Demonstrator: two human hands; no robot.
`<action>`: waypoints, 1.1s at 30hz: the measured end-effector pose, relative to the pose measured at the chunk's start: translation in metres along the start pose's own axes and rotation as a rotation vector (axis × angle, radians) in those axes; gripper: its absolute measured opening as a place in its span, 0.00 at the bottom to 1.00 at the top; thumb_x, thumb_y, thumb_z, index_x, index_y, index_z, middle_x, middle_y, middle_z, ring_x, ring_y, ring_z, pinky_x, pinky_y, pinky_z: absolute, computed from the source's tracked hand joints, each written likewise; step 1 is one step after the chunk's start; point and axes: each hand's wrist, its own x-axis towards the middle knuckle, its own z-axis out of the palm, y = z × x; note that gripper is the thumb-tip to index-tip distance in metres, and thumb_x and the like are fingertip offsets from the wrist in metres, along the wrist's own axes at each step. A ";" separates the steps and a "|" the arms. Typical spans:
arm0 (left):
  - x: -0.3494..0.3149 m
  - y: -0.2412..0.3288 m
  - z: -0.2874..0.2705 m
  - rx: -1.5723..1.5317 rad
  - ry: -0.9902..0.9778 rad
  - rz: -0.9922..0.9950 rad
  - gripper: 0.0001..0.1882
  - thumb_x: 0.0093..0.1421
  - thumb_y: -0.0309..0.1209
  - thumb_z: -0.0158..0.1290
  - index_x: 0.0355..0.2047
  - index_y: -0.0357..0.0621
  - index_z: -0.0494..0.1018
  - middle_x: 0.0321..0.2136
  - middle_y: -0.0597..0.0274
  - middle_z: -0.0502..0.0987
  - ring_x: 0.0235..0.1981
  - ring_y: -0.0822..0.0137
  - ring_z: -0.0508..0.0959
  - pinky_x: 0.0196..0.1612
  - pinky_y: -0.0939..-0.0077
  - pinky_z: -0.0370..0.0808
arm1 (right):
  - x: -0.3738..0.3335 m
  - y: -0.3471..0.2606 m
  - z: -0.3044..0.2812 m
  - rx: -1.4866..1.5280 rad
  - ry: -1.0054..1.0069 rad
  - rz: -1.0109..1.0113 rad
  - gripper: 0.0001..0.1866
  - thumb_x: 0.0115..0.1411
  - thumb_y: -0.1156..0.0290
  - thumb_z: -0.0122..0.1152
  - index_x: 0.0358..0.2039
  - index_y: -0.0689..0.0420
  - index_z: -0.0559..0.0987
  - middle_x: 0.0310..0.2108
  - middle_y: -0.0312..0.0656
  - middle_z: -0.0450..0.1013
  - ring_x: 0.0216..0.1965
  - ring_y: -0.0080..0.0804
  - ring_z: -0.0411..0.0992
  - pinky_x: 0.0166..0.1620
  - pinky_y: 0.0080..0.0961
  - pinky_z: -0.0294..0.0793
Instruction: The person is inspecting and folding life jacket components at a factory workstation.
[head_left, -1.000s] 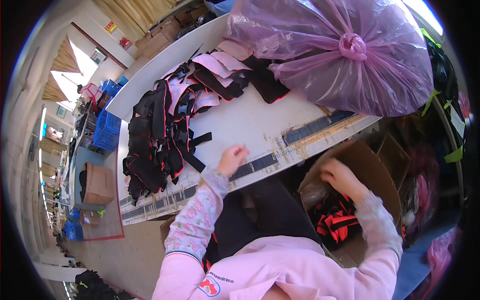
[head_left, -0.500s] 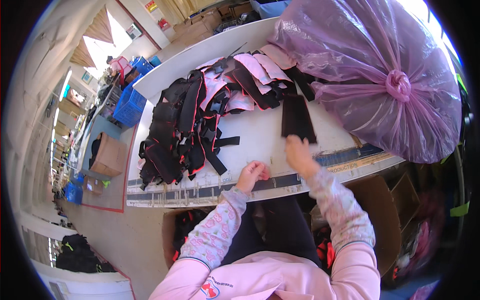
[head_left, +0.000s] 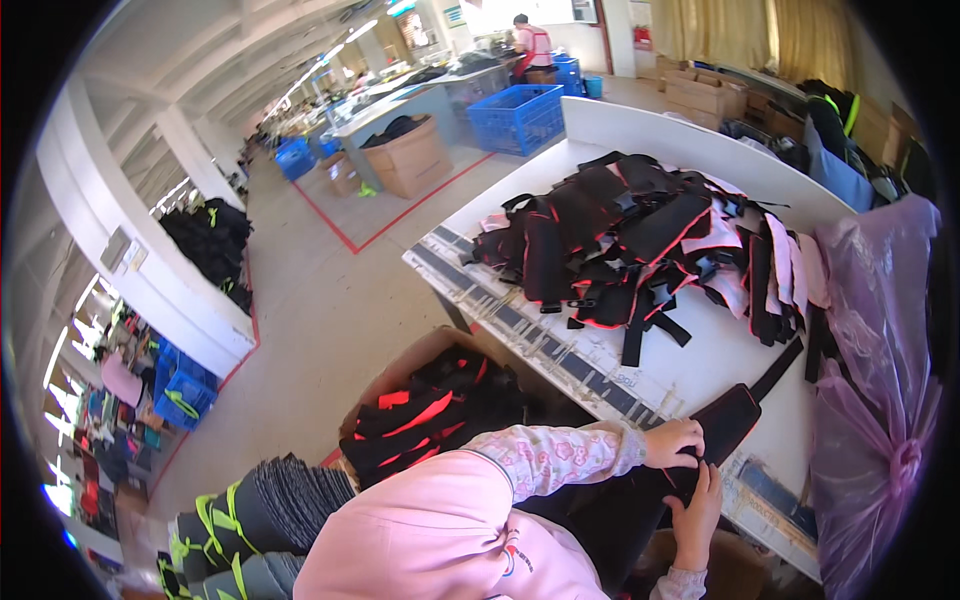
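A black padded band [head_left: 728,418] with thin red edging lies across the table's front edge, and a narrow black strap runs from its far end. My left hand [head_left: 674,443] is closed on the near part of the band, fingers bent over it. Just to the right and nearer, my right hand [head_left: 697,512] grips the same band, its thumb set apart from the fingers. The part under my fingers is hidden. Farther back on the white table [head_left: 590,375] is a heap of similar black bands [head_left: 610,235] with red edging, buckles and pale pink undersides.
A purple plastic bag [head_left: 870,400] stands at the table's right. Below the front edge, a cardboard box [head_left: 385,400] holds black and red pieces. Dark bundles [head_left: 250,520] tied with bright green strips sit at lower left. Blue crates [head_left: 517,118] and a person [head_left: 532,48] are farther off.
The view has swung, bringing the left-hand floor and box into sight. Both my hands, apart at the table edge before, have come together on the black padded band.
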 end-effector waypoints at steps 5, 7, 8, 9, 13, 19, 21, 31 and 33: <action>-0.009 0.018 -0.010 0.186 -0.045 0.109 0.26 0.44 0.46 0.62 0.40 0.48 0.69 0.44 0.55 0.64 0.48 0.51 0.65 0.50 0.60 0.62 | 0.007 0.013 0.017 0.034 0.053 -0.033 0.25 0.47 0.71 0.65 0.46 0.63 0.70 0.49 0.56 0.66 0.50 0.55 0.64 0.52 0.41 0.64; -0.011 0.016 -0.009 0.162 -0.036 0.114 0.28 0.42 0.45 0.64 0.41 0.48 0.69 0.44 0.55 0.64 0.47 0.50 0.65 0.51 0.60 0.62 | 0.014 0.025 0.028 0.134 0.048 0.064 0.17 0.50 0.72 0.62 0.39 0.65 0.71 0.46 0.59 0.68 0.47 0.57 0.66 0.48 0.40 0.68; -0.011 0.013 -0.004 0.181 -0.027 0.101 0.28 0.42 0.44 0.64 0.41 0.48 0.69 0.44 0.55 0.64 0.47 0.51 0.65 0.51 0.60 0.62 | 0.014 0.027 0.033 0.134 0.045 0.054 0.17 0.50 0.72 0.62 0.39 0.65 0.71 0.46 0.59 0.68 0.47 0.57 0.66 0.48 0.40 0.68; -0.013 0.011 -0.003 0.200 -0.018 0.087 0.27 0.42 0.43 0.64 0.41 0.48 0.69 0.44 0.55 0.64 0.47 0.51 0.65 0.51 0.60 0.62 | 0.014 0.029 0.037 0.122 0.082 0.063 0.15 0.50 0.73 0.62 0.36 0.65 0.69 0.47 0.60 0.66 0.48 0.58 0.65 0.47 0.40 0.68; -0.011 -0.008 0.005 0.149 0.030 0.094 0.17 0.46 0.36 0.60 0.37 0.49 0.72 0.41 0.58 0.66 0.44 0.55 0.67 0.48 0.62 0.64 | 0.011 -0.001 0.025 0.162 0.107 0.056 0.15 0.48 0.78 0.62 0.35 0.67 0.68 0.48 0.60 0.64 0.47 0.59 0.64 0.46 0.41 0.66; -0.011 0.002 -0.003 0.126 0.007 0.087 0.17 0.47 0.40 0.60 0.36 0.49 0.72 0.40 0.58 0.67 0.43 0.55 0.68 0.46 0.62 0.64 | 0.008 -0.016 0.034 -0.102 0.204 -0.007 0.15 0.49 0.76 0.62 0.34 0.67 0.67 0.46 0.61 0.64 0.47 0.59 0.64 0.46 0.41 0.66; -0.012 0.004 -0.007 0.110 0.004 0.090 0.18 0.47 0.41 0.60 0.37 0.49 0.72 0.40 0.58 0.67 0.43 0.55 0.68 0.46 0.61 0.64 | 0.009 -0.008 0.047 -0.116 0.231 -0.012 0.13 0.50 0.76 0.61 0.33 0.67 0.67 0.44 0.61 0.66 0.46 0.59 0.65 0.45 0.41 0.66; -0.015 -0.001 0.010 0.096 0.105 0.089 0.11 0.48 0.25 0.55 0.34 0.45 0.71 0.33 0.59 0.71 0.40 0.55 0.70 0.44 0.63 0.66 | 0.022 0.016 0.038 0.301 0.309 0.154 0.05 0.54 0.78 0.56 0.26 0.66 0.70 0.34 0.58 0.69 0.41 0.53 0.67 0.47 0.42 0.65; -0.014 0.004 0.017 0.052 0.187 -0.070 0.11 0.47 0.24 0.55 0.32 0.45 0.70 0.32 0.59 0.71 0.39 0.54 0.70 0.43 0.62 0.66 | 0.021 -0.010 0.040 0.174 0.501 0.013 0.06 0.53 0.79 0.57 0.29 0.65 0.69 0.31 0.54 0.67 0.40 0.52 0.67 0.47 0.42 0.64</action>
